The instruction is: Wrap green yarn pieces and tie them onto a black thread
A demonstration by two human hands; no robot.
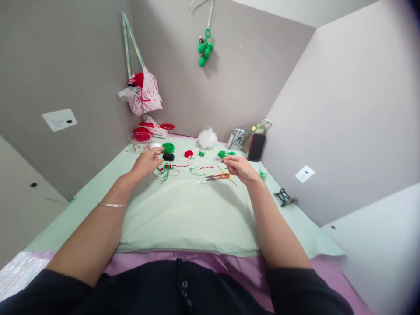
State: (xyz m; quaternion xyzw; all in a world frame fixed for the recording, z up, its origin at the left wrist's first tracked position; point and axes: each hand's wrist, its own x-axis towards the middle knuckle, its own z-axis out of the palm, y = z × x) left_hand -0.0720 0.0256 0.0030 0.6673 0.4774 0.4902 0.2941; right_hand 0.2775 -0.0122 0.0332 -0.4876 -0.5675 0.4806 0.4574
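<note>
My left hand point(147, 163) reaches over the left of the table, thumb and forefinger apart, beside a white yarn ball point(155, 145), a green yarn ball point(168, 148) and a small black case point(168, 157). Below its fingertips lies a red, white and green crocheted piece point(166, 168) with dark cord loops. A thin strand of white yarn point(197, 163) stretches between the hands. At the right, my right hand point(239, 169) is closed in a pinch, seemingly on that yarn. Close to it are orange-handled thread snips point(218, 176), a yellow-handled crochet hook point(231, 179) and green crocheted pieces point(226, 153).
Along the back stand a plastic tub point(140, 142), a box point(155, 129), white stuffing point(207, 138), a clear cup of pens point(236, 139) and a phone point(256, 147). A small red yarn bundle point(188, 153) lies mid-table. A black stand point(285, 197) sits at the right edge.
</note>
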